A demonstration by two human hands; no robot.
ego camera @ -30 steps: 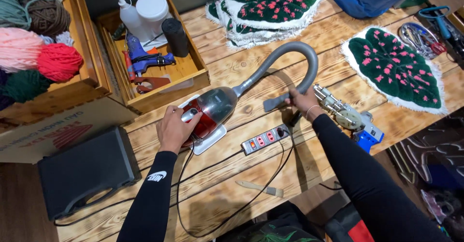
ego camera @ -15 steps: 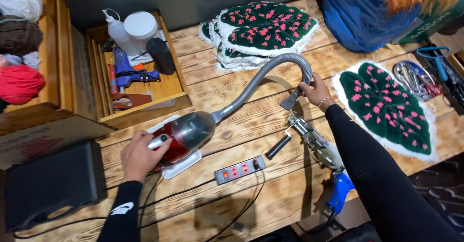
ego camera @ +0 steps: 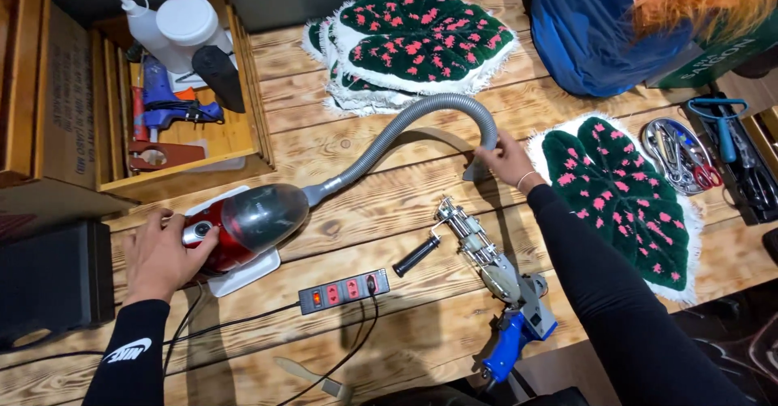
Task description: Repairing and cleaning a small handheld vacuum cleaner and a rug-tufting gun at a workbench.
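Left hand (ego camera: 162, 254) grip closed over rear handle of red vacuum cleaner (ego camera: 235, 228), lying on wooden bench (ego camera: 389, 211) at 9 o'clock; right hand (ego camera: 506, 159) grip wrapped round nozzle end of grey hose (ego camera: 405, 126), pressed to bench beside leaf-shaped rug (ego camera: 616, 195) at 3 o'clock; tufting gun (ego camera: 494, 280) at 5 o'clock of centre, power strip (ego camera: 343, 291) just left of it, rug stack (ego camera: 421, 41) at 12 o'clock

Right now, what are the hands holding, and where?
The left hand grips the red vacuum at its rear; the right hand holds the grey hose near its nozzle end.
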